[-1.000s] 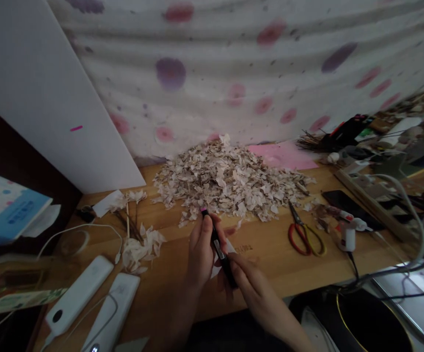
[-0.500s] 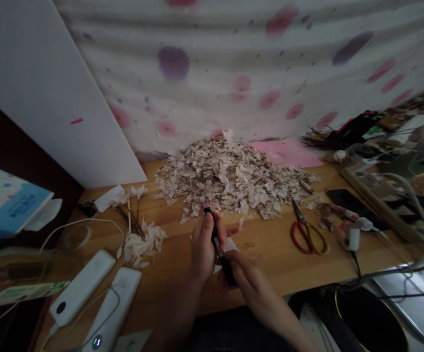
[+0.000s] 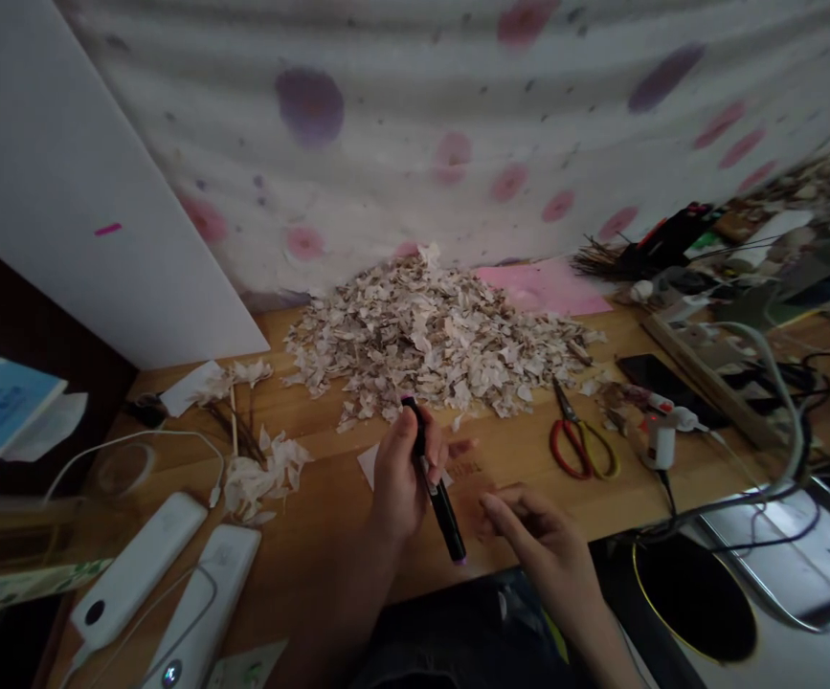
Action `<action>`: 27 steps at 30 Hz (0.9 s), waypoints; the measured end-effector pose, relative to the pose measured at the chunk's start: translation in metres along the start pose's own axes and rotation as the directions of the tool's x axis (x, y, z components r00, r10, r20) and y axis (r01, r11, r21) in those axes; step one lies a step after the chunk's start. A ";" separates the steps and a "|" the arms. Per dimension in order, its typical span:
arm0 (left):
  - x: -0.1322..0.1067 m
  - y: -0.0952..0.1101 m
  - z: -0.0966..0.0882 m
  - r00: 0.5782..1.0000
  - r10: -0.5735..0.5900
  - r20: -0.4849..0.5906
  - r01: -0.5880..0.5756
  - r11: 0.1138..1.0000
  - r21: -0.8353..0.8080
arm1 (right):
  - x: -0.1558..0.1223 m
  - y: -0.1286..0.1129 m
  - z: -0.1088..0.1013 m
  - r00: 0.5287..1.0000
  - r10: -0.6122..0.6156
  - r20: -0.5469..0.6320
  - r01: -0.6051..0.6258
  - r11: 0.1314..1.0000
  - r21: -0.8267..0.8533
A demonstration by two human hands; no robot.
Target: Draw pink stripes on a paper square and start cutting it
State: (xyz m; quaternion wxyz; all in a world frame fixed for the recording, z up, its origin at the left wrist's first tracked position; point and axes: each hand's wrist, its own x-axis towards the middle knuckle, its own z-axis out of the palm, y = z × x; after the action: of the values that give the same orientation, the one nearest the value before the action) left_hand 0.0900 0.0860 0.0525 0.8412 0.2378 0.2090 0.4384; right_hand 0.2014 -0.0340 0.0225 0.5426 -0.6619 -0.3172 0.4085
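My left hand (image 3: 401, 474) grips a black marker pen (image 3: 436, 490) near its upper half, above the front of the wooden table (image 3: 529, 498). The pen slants down to the right and shows purple at both ends. My right hand (image 3: 540, 531) hovers just right of the pen's lower end, apart from it, fingers loosely curled and spread, holding nothing. A small white paper piece (image 3: 370, 463) lies on the table under my left hand. A large pile of pale dried petal scraps (image 3: 433, 340) sits behind the hands.
Red and yellow scissors (image 3: 578, 442) lie right of the hands, with a small glue gun (image 3: 662, 433), a black phone (image 3: 662, 375) and cables (image 3: 780, 450). Two white power banks (image 3: 170, 584) lie front left. A white board (image 3: 62, 191) leans left.
My right hand has let go of the pen's lower end and drawn back to the right. My left hand still holds the pen. The camera has shifted slightly.
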 end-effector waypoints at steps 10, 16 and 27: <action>0.006 -0.019 0.010 0.992 -0.081 -0.097 0.085 0.996 0.039 | -0.004 0.000 -0.098 0.894 -0.087 -0.440 -0.052 0.955 -0.292; -0.014 -0.022 0.019 0.991 -0.048 0.124 -0.002 0.927 0.375 | 0.001 -0.002 -0.007 0.973 -0.145 0.177 0.166 0.981 -0.106; -0.037 0.018 0.017 0.868 0.024 0.496 -0.363 0.711 0.602 | -0.003 -0.003 0.014 0.869 -0.413 0.273 0.473 0.855 -0.214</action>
State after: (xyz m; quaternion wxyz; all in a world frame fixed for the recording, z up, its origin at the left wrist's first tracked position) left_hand 0.0683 0.0600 0.0821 0.6678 0.6440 0.1250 0.3518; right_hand 0.1877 -0.0293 0.0250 0.4877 -0.5901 -0.5724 0.2938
